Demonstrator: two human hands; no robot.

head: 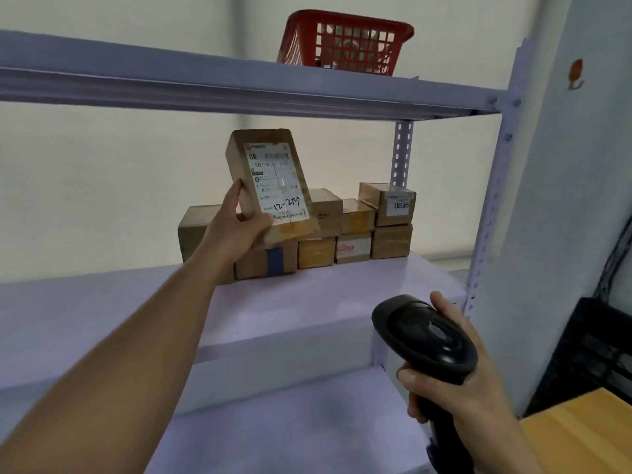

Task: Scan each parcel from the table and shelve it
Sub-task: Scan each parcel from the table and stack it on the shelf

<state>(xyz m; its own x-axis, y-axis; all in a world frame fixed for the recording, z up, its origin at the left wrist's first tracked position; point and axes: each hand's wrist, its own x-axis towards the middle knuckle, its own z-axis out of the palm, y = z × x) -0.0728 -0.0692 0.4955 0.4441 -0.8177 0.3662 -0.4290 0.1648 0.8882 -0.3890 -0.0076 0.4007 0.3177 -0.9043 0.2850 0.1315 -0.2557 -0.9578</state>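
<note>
My left hand (236, 227) grips the lower end of a brown cardboard parcel (270, 179) and holds it up, tilted, above the middle shelf (342, 289). Its white shipping label faces me, with "12-25" handwritten near the bottom. Behind it, several taped brown parcels (355, 230) are stacked in two rows at the back of the shelf; one at the right is marked 0836 (393, 205). My right hand (455, 371) grips a black handheld barcode scanner (424, 336) lower right, its head pointing up and left toward the shelf.
A red plastic basket (345, 42) sits on the top shelf (239, 87). The rack's perforated upright (485, 206) stands at the right. A black crate (595, 354) and a yellowish wooden surface (581, 436) lie at the lower right.
</note>
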